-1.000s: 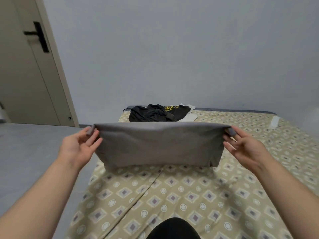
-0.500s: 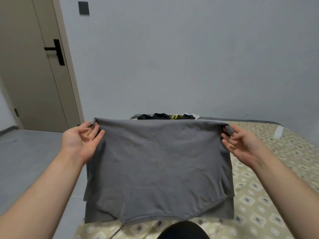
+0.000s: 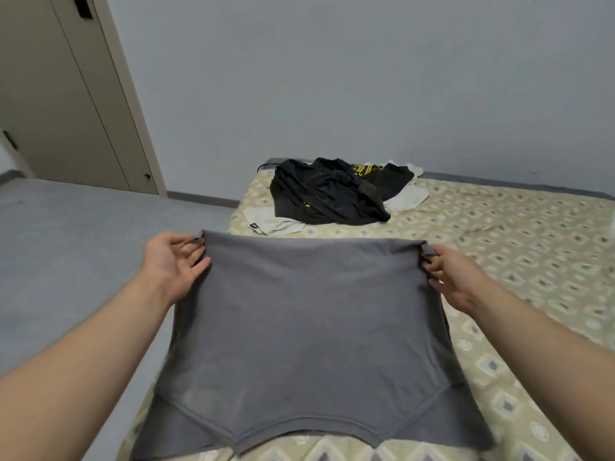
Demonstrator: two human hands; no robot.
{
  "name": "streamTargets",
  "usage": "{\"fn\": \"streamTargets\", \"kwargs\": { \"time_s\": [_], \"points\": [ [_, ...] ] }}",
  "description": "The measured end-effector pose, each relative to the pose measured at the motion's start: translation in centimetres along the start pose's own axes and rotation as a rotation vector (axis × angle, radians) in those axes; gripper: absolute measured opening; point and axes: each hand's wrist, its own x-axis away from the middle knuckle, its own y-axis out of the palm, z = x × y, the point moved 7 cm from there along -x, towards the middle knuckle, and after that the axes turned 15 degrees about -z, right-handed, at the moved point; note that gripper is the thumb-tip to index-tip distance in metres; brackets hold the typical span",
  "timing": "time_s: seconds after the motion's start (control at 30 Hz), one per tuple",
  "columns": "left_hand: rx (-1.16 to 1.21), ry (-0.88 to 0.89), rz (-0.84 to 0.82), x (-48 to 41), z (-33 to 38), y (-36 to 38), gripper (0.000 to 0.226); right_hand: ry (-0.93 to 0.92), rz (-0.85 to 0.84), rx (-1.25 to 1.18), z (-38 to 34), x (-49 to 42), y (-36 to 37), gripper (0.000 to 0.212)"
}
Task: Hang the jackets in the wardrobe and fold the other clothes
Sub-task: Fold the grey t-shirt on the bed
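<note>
on the far end of the bed (image 3: 519,261), upper centre of frame: a black garment (image 3: 319,197) in a crumpled heap. it carries a yellow print (image 3: 366,169), letters too small to read. a white garment (image 3: 283,224) lies under it and sticks out at left and right. a small dark tag (image 3: 253,225) sits on its left corner, marking not legible.

edges and room: the bed's left edge runs from lower centre up to the heap. grey floor (image 3: 66,244) spreads wide to the left of it, up to a beige door (image 3: 66,111) at upper left. the door's dark handle (image 3: 85,8) is cut by the top of the frame. a grey wall (image 3: 332,78) closes the far side. beige diamond-patterned sheet shows between heap and shirt, the two apart, and runs on to the right edge of frame.

task item: a grey shirt (image 3: 306,327), centre to lower centre, held spread above the near end of the bed.
- top edge taut and level between the two hands
- plain mid-grey, soft creases, curved stitched hem at the bottom
- two layers show along the lower edge
- lower left part overhangs the bed's edge, above the floor

grip: left hand (image 3: 173,261) pinches the top left corner, thumb and fingers closed on the cloth. right hand (image 3: 456,277) holds the top right corner, fingers curled round the bunched fabric. both forearms are bare.
</note>
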Motion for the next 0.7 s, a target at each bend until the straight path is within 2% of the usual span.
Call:
{"fn": "streamTargets", "kwargs": {
  "time_s": [0.27, 0.33, 0.37, 0.4, 0.47, 0.5, 0.57, 0.6, 0.7],
  "points": [
    [-0.135, -0.084, 0.032, -9.2, -4.5, -3.2, 0.032, 0.089, -0.007, 0.06, 4.8, -8.6, 0.3, 0.047],
    [-0.229, -0.057, 0.026, -9.7, -5.6, -3.3, 0.039, 0.053, 0.014, 0.068, 6.1, -9.3, 0.1, 0.068],
    [-0.367, -0.026, 0.016, -9.4, -6.1, -3.1, 0.046, 0.018, 0.033, 0.116, 6.3, -8.9, 0.3, 0.077],
    [-0.602, 0.01, -0.004, -8.8, -6.4, -2.5, 0.053, -0.035, 0.064, 0.22, 5.9, -7.9, 0.7, 0.073],
    [-1.209, 0.122, -0.094, -6.6, -7.7, 0.1, 0.062, -0.103, 0.151, 0.53, 5.5, -5.4, 1.4, 0.05],
    [-1.433, 0.188, -0.172, -5.1, -9.1, 1.6, 0.067, -0.067, 0.206, 0.625, 5.9, -4.2, 1.4, 0.047],
    [-1.697, 0.205, -0.332, -2.1, -12.9, 3.8, 0.085, 0.089, 0.291, 0.626, 7.5, -1.9, 0.3, 0.053],
    [-1.794, 0.173, -0.386, -0.9, -15.0, 4.3, 0.091, 0.144, 0.289, 0.603, 8.4, -1.1, -0.3, 0.05],
    [-2.106, 0.115, -0.416, 0.7, -19.2, 4.3, 0.099, 0.226, 0.152, 0.489, 10.0, 0.8, -0.9, 0.029]
  ]
}}
